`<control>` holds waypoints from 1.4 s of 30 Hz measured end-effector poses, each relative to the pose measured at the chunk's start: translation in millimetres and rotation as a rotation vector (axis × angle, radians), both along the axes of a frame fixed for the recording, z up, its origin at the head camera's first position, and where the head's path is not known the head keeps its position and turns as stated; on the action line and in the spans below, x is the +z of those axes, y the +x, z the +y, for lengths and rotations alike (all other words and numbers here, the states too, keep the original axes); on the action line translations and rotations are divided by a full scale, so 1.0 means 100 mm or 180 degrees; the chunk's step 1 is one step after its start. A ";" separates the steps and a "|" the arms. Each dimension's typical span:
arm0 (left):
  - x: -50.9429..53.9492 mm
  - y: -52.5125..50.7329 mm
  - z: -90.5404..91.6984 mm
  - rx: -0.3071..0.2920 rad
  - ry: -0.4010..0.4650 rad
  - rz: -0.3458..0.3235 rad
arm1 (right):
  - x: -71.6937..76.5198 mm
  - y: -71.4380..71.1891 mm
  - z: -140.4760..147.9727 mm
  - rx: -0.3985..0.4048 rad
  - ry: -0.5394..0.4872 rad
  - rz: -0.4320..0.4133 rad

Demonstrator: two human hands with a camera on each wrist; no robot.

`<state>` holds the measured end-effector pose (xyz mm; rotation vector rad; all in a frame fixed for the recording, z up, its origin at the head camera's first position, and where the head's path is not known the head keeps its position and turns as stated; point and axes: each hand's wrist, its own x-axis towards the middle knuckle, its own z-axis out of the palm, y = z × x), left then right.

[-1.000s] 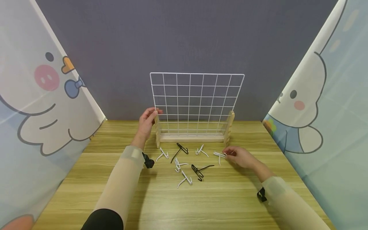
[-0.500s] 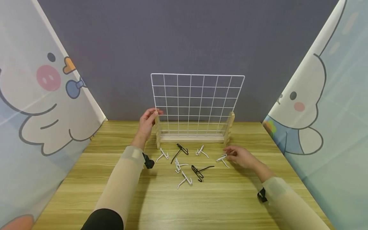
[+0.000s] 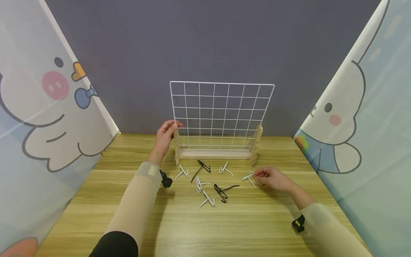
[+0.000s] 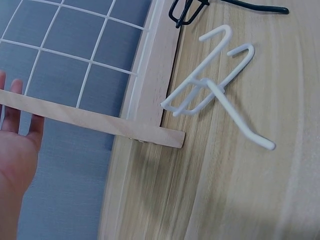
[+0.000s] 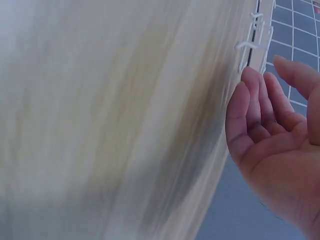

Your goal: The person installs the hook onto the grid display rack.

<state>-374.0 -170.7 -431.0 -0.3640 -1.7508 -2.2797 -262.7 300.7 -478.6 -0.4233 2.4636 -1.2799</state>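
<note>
My left hand (image 3: pixel 164 137) grips the upper end of the left wooden post (image 3: pixel 177 146), which holds a white wire grid (image 3: pixel 212 107). In the left wrist view, the fingers of the left hand (image 4: pixel 17 145) lie at that wooden post (image 4: pixel 90 118). Just right of a white hook (image 3: pixel 248 177), my right hand (image 3: pixel 274 179) hovers with loosely bent fingers and nothing held. The right wrist view shows the right hand (image 5: pixel 280 130) empty, thumb apart from the fingers. Other hooks lie before the stand, including a black hook (image 3: pixel 221 192) and a white hook (image 3: pixel 208 198).
The wooden base bar (image 3: pixel 215 155) joins the left post to the right wooden post (image 3: pixel 255 146). A dark wall stands behind the wood-patterned table (image 3: pixel 257 221). Cartoon-printed cloths hang on both sides.
The rightmost white hook has turned, its prong now pointing down and right. My right hand has let go of it and drawn back to the right. My left hand stays on the post.
</note>
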 end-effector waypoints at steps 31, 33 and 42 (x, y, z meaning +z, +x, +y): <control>-0.01 -0.01 0.00 -0.0004 0.0017 -0.0041 | -0.14 0.04 -0.20 -0.0283 0.0199 -0.0117; -0.02 -0.01 0.00 0.0001 0.0015 -0.0046 | -0.15 0.03 -0.20 -0.0315 0.0221 -0.0123; -0.02 -0.02 0.00 0.0007 -0.0024 -0.0009 | -0.14 -0.01 -0.20 -0.0391 0.0212 -0.0288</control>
